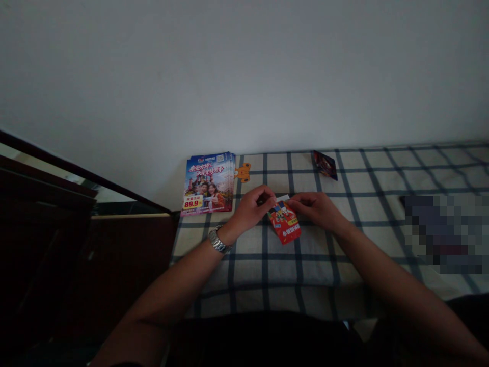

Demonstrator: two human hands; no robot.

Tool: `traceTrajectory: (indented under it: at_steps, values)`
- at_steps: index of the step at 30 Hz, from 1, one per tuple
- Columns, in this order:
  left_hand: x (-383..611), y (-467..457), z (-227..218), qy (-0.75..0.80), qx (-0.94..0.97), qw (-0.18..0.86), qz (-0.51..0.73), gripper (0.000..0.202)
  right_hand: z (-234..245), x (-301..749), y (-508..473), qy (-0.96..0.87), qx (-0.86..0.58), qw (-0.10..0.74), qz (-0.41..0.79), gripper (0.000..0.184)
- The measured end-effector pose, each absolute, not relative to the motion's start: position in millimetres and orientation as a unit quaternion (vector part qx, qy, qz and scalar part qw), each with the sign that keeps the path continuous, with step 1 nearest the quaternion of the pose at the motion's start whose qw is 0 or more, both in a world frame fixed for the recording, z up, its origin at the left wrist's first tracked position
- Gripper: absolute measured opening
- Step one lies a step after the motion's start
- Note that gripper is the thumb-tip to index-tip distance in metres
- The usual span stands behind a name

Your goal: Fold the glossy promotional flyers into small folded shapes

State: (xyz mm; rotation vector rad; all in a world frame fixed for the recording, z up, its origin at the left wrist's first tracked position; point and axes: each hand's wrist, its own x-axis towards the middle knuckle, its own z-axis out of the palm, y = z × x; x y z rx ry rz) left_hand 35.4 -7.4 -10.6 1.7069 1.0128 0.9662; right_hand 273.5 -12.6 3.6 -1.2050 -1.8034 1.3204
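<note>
My left hand (252, 206), with a metal watch on its wrist, pinches the upper left corner of a red printed leaflet (284, 224). My right hand (314, 207) pinches the leaflet's upper right edge. The leaflet lies tilted on a white cloth with dark blue checks (275, 265). Its top part looks folded over, showing a white underside between my fingers.
A stack of blue and red flyers (208, 183) lies at the cloth's far left corner against the white wall. A small orange cut-out (243, 173) sits beside it. A dark folded leaflet (325, 164) lies further back. A dark wooden cabinet (57, 229) stands to the left.
</note>
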Motion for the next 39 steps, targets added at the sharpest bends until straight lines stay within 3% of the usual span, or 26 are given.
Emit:
traceTrajectory:
  at_steps: [17, 39]
  values:
    - [39.9, -12.2, -3.6, 0.393, 0.713, 0.467, 0.345, 0.026, -4.5, 270.7, -15.5, -0.692, -0.434, 0.238, 0.526, 0.041]
    - [39.9, -10.9, -8.2, 0.409, 0.699, 0.433, 0.397, 0.027, 2.2, 272.0, -14.1, -0.687, -0.434, 0.281, 0.51, 0.045]
